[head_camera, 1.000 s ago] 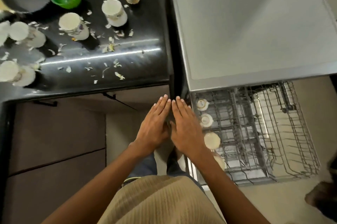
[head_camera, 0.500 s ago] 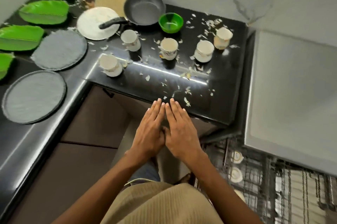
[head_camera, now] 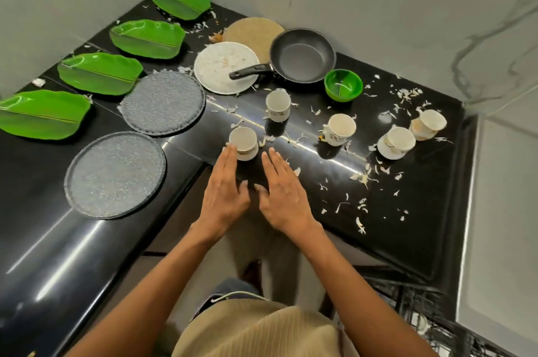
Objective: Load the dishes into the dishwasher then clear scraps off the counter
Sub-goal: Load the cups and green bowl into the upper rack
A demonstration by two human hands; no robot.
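On the black counter point(head_camera: 407, 240) stand several white cups. The nearest cup point(head_camera: 244, 142) is right in front of my hands. My left hand point(head_camera: 224, 190) has straight fingers, and its fingertips touch that cup's left side. My right hand point(head_camera: 283, 193) lies flat and apart from the cup, just right of it, holding nothing. Other cups point(head_camera: 278, 105) point(head_camera: 339, 129) point(head_camera: 396, 142) point(head_camera: 428, 124) stand further back and right. White scraps point(head_camera: 361, 205) litter the counter's right half.
Green leaf-shaped plates point(head_camera: 43, 113) point(head_camera: 100, 73) point(head_camera: 147, 38) line the left wall. Two grey round plates point(head_camera: 115, 174) point(head_camera: 163, 102), a white plate point(head_camera: 225, 67), a tan mat point(head_camera: 253, 32), a black pan point(head_camera: 302, 55) and a green bowl point(head_camera: 343, 85) sit behind. The dishwasher rack point(head_camera: 431, 324) shows at lower right.
The view swung from the open dishwasher rack up to the counter. My hands moved forward and apart, from pressed together below the counter edge to either side of the nearest cup.
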